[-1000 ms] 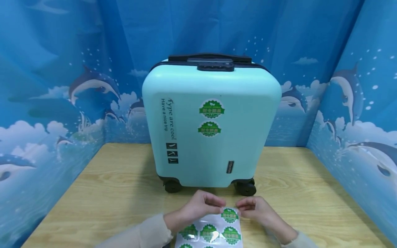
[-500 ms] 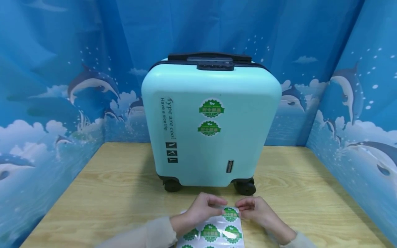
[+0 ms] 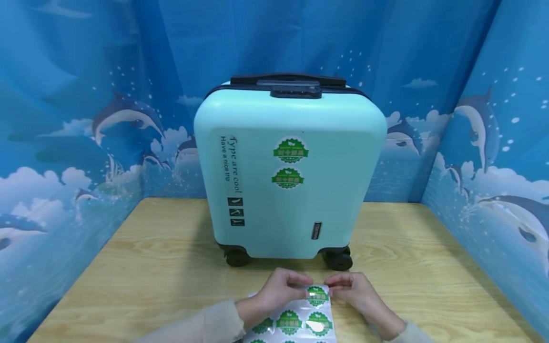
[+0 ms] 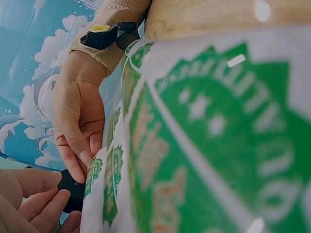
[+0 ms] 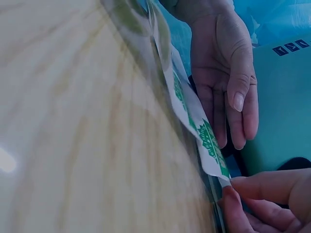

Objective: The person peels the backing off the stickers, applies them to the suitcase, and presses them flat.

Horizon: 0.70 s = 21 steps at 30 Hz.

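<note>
A white sheet of round green stickers [image 3: 302, 309] lies on the table before a mint-green suitcase [image 3: 296, 209]. My right hand [image 3: 353, 290] pinches the sheet's far right corner between thumb and fingertips; the right wrist view shows that corner of the sticker sheet [image 5: 214, 165] raised and bent. Over the sheet's far edge is my left hand [image 3: 274, 293], its thumb beside the corner sticker. In the right wrist view the left hand [image 5: 226, 73] has mostly straight fingers and grips nothing. Part of the sheet is hidden under the left hand and sleeve.
The suitcase carries two green stickers [image 3: 288, 178] on its front and stands on black wheels [image 3: 339, 259]. Beneath everything is a light wooden table [image 3: 163, 267]. A blue dolphin-print curtain [image 3: 184, 57] surrounds it at the back and sides.
My left hand has shifted slightly right and toward me, and the sheet has moved a little with it. The right hand stays at the corner.
</note>
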Each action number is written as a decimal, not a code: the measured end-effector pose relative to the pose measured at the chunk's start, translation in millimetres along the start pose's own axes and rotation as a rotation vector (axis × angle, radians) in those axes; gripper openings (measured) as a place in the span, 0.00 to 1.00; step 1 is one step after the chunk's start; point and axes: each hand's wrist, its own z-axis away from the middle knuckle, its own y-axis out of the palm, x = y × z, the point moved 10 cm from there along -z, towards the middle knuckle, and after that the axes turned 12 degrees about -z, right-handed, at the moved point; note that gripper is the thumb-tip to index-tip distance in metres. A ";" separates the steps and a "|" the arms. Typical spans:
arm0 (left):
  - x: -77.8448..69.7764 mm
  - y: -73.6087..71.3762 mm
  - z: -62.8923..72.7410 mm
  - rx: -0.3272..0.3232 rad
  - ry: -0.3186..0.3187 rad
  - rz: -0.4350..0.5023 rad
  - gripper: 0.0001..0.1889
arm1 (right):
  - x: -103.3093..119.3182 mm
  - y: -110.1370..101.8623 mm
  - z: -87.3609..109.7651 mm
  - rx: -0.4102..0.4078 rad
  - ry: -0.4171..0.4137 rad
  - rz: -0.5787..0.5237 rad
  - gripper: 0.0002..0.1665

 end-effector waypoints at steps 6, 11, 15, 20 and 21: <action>-0.9 0.8 1.8 0.004 0.006 0.002 0.14 | -0.4 1.8 -1.1 0.005 0.003 -0.009 0.18; -4.2 -1.2 1.9 -0.005 0.026 0.002 0.13 | -0.5 2.8 -1.9 0.017 0.006 -0.036 0.16; -4.5 -3.2 1.7 -0.013 0.022 -0.002 0.13 | -3.3 3.9 -3.5 0.034 0.033 -0.109 0.17; -6.1 -4.8 1.7 -0.013 0.020 -0.018 0.12 | -3.4 4.4 -4.6 0.056 0.041 -0.173 0.18; -7.0 -5.4 1.5 -0.014 0.024 -0.020 0.12 | -2.5 4.0 -4.9 0.055 0.038 -0.178 0.18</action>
